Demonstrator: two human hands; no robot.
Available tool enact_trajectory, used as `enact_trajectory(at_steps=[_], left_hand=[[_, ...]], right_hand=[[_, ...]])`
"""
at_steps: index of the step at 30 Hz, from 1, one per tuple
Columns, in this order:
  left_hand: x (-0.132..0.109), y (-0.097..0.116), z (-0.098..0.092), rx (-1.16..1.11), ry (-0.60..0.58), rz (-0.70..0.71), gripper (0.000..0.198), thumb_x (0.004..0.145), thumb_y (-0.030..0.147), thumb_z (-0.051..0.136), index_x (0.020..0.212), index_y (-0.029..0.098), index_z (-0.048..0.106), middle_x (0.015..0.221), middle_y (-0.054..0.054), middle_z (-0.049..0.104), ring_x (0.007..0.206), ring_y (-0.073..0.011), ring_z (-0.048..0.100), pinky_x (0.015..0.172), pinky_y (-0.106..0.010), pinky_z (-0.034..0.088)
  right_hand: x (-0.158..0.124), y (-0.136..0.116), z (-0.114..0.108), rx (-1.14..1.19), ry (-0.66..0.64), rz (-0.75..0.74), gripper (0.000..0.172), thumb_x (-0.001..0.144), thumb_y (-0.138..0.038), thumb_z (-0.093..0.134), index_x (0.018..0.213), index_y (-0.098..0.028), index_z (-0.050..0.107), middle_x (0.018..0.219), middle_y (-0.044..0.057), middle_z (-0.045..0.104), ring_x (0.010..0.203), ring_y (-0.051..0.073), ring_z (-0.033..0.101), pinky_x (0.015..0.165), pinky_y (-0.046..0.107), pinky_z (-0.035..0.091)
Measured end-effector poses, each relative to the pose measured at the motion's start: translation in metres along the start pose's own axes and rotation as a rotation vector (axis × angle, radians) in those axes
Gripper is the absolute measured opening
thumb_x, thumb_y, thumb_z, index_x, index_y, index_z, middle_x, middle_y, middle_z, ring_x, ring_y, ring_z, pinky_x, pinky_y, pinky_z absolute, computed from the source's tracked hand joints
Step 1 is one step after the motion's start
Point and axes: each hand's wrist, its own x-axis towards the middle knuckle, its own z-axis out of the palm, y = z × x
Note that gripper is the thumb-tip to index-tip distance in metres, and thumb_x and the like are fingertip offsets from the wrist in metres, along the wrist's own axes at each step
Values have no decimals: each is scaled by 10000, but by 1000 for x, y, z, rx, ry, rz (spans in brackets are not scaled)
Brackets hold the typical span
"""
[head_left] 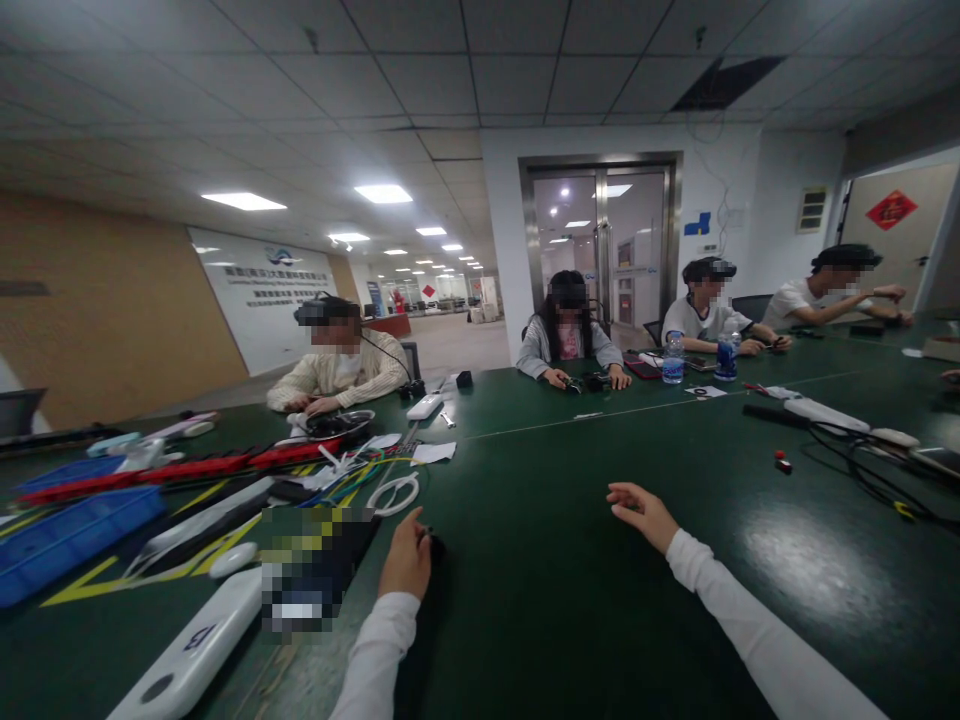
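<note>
My left hand [406, 560] is on the green table at the left, its fingers curled round a small black object [436, 544]. Most of that object is hidden by the hand, so its kind does not show. My right hand [645, 513] hovers over the table to the right, fingers stretched loosely forward and apart, holding nothing. Left of my left hand lie a dark, partly blurred-out item [349, 560] and a coiled white cable [394, 494]. A long white device [199, 640] marked 13 lies closer to me.
Blue baskets [75, 540] and a red strip [150, 478] lie at the left. Two water bottles [673, 358] stand across the table, where several people in headsets sit. At the right are black cables [862, 470] and a small red-and-black piece [783, 462].
</note>
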Motion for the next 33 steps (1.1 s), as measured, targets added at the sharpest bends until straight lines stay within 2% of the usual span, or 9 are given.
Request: enact_trajectory(at_steps=[3, 7, 11, 18, 24, 33], left_hand=[[5, -31, -9, 21, 79, 7, 451, 698, 238, 399, 1136, 129, 382, 898, -65, 503, 865, -182, 516, 856, -347, 399], [5, -47, -17, 6, 130, -33, 466, 696, 252, 400, 1148, 145, 363, 917, -60, 511, 848, -174, 541, 828, -333, 420], [2, -44, -22, 47, 182, -106, 464, 696, 273, 402, 1143, 152, 367, 917, -60, 521, 830, -170, 554, 804, -307, 430], [-4, -29, -22, 156, 168, -136, 465, 706, 297, 409, 1150, 168, 357, 896, -45, 533, 819, -163, 551, 761, -291, 439], [-3, -26, -19, 198, 184, -167, 468, 705, 275, 424, 1158, 185, 353, 859, -34, 537, 791, -158, 545, 739, -280, 434], [-3, -21, -22, 196, 84, -194, 432, 709, 280, 444, 1126, 197, 367, 897, -29, 561, 833, -157, 553, 754, -273, 422]], right_hand=[[1, 5, 1, 26, 6, 29, 365, 684, -293, 597, 1030, -205, 523, 948, 38, 601, 893, 199, 558, 771, 346, 443], [0, 8, 3, 15, -10, 41, 349, 682, -285, 601, 1018, -219, 532, 945, 27, 602, 893, 199, 558, 767, 347, 446], [0, 9, 3, 11, -19, 26, 331, 695, -280, 586, 1017, -221, 531, 946, 27, 598, 893, 200, 556, 767, 350, 446], [-1, 8, 4, 11, -44, 22, 337, 695, -276, 584, 1021, -212, 530, 951, 33, 597, 894, 202, 556, 766, 348, 447], [-1, 11, 3, -3, -49, 29, 333, 698, -284, 584, 1019, -213, 534, 944, 30, 600, 888, 197, 560, 773, 348, 446], [-1, 10, 5, 17, -30, 3, 326, 679, -292, 601, 987, -200, 551, 919, 38, 614, 869, 196, 571, 764, 335, 458]])
